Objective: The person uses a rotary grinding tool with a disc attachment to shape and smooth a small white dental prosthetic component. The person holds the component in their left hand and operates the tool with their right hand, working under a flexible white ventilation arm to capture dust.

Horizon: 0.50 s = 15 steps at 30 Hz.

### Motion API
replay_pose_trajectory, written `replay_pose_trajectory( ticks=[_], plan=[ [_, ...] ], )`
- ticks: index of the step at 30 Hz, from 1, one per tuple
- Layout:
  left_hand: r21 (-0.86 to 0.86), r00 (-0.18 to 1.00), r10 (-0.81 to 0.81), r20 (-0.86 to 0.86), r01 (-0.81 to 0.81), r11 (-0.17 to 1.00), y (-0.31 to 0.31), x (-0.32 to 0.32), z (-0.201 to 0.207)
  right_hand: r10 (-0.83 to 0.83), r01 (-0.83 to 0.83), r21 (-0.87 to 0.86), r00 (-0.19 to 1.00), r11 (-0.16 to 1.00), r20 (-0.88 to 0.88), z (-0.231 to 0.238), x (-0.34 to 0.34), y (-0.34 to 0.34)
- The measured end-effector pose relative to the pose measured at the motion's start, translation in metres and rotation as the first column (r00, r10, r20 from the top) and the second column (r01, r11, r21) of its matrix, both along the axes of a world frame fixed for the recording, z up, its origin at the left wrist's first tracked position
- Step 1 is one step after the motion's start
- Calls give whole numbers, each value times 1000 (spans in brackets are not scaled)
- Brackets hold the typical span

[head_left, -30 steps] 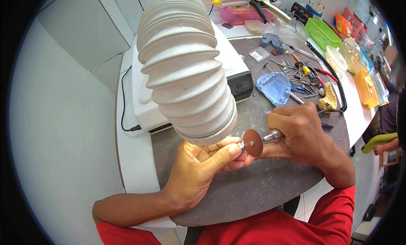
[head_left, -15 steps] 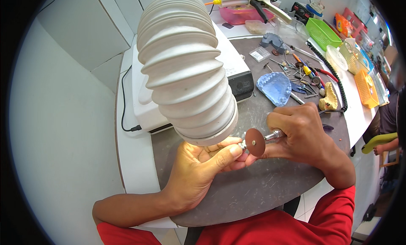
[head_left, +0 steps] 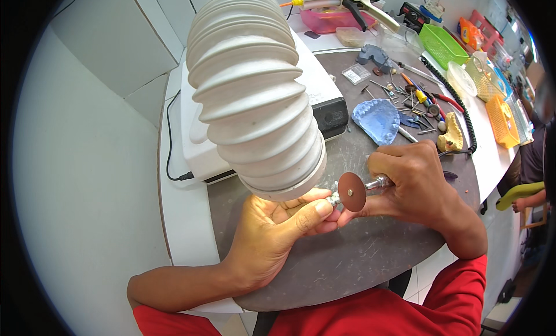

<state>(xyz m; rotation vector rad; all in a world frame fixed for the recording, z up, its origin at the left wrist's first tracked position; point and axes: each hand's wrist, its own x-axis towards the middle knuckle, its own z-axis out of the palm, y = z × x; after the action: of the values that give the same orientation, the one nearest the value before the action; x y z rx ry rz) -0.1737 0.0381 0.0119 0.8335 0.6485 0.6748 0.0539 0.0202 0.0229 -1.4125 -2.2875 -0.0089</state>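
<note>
My left hand [head_left: 278, 229] pinches a small silvery-white piece [head_left: 333, 200], centre frame. My right hand [head_left: 410, 176] grips a leftward-pointing silver metal handpiece [head_left: 377, 183], its round brown disc [head_left: 355, 192] just beside that piece.

A red top [head_left: 370, 318] was worn, its front seen along the bottom edge of the frame. At the lower left, the left sleeve [head_left: 172, 323] was cut short, its hem set close to the elbow; at the lower right, the right sleeve [head_left: 460, 289] was cut likewise, its cloth creased into folds. The left forearm [head_left: 179, 287] and right forearm [head_left: 463, 226] were uncovered, and the left hand [head_left: 272, 226] and right hand [head_left: 414, 179] were bare.
</note>
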Motion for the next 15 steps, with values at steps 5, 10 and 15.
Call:
replay_pose_trajectory(
  ticks=[5,10,15],
  plan=[
    [9,1000,-6,-3,6,1000,0,-1,-2,2,-2,13,1000,1000,3,-3,0,0],
    [9,1000,-11,1,11,1000,0,-1,-2,0,0,15,1000,1000,0,-2,0,0],
    [-3,1000,13,1,-13,1000,-1,0,-2,-4,4,-10,1000,1000,-7,1,0,0]
  ],
)
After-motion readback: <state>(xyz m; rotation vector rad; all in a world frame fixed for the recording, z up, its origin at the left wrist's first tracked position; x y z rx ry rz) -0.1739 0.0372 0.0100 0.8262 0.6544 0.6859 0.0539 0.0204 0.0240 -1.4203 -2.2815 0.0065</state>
